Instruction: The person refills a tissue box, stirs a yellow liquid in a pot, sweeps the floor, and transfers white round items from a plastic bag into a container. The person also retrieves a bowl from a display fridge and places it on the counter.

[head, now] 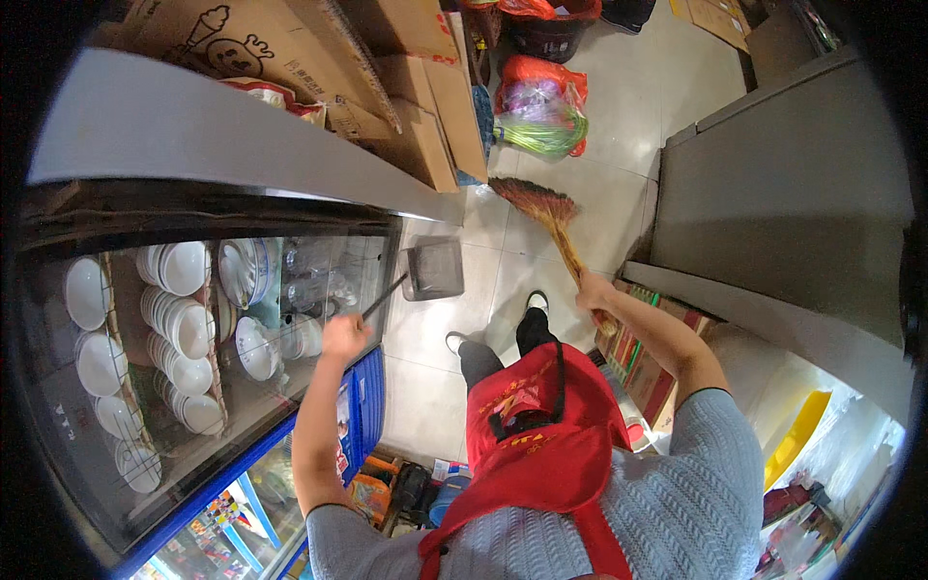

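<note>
My right hand (597, 293) is closed around the handle of a straw broom (554, 223). The broom's dark reddish bristles spread out ahead of me, beside the cardboard boxes on the left. In my left hand (346, 336) is the thin dark handle of a long-handled dustpan (435, 268). Its greyish pan rests on the tiled floor (475, 362), left of my feet, apart from the bristles. My left fist is in front of the glass door of a dish cabinet. What lies inside the pan is too blurred to tell.
The dish cabinet (395, 246) on my left holds stacked white bowls (190, 330). Flattened cardboard boxes (435, 109) lean ahead-left. Bagged green vegetables (544, 134) lie on the floor beyond the broom. A grey appliance-like body (783, 196) and cartons (660, 355) border the right side.
</note>
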Motion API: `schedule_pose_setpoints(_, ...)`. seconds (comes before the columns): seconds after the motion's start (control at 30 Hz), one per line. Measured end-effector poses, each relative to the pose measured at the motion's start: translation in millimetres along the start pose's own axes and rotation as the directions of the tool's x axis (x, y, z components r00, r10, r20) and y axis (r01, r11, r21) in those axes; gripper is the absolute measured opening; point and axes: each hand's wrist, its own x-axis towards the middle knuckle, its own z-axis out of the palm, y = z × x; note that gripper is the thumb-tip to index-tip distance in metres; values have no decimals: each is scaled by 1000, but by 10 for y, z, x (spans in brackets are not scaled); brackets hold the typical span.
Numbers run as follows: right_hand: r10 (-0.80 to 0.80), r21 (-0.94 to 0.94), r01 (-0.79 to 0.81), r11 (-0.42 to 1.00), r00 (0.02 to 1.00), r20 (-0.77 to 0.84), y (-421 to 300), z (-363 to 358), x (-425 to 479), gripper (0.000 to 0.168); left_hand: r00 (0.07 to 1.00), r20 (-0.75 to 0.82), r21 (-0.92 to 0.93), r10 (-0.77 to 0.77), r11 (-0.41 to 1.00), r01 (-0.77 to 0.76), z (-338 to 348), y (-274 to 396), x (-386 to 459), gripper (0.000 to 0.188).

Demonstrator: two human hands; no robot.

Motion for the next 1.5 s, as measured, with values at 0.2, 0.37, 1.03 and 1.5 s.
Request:
schedule_pose_setpoints(0.2,-12,-78,8,997,999,-50,-604,-216,1032,34,931,44,-642,-362,703,304,514,389,-485,33)
schedule_pose_setpoints(0.37,49,-93,-57,994,995,-92,-1095,93,1685,30,886,104,-594,-453,686,420,671,835,-247,31)
schedule_pose_setpoints(1.03,22,-65,-32,997,989,-145,0,-162,1014,36,905,123,-454,-407,788,416,473,1050,352,40)
schedule_pose_setpoints(1.5,-109,-146,153,977,956,271,159,-668,-217,50,923,-62,-460,-379,832,311,836,1064,570,35)
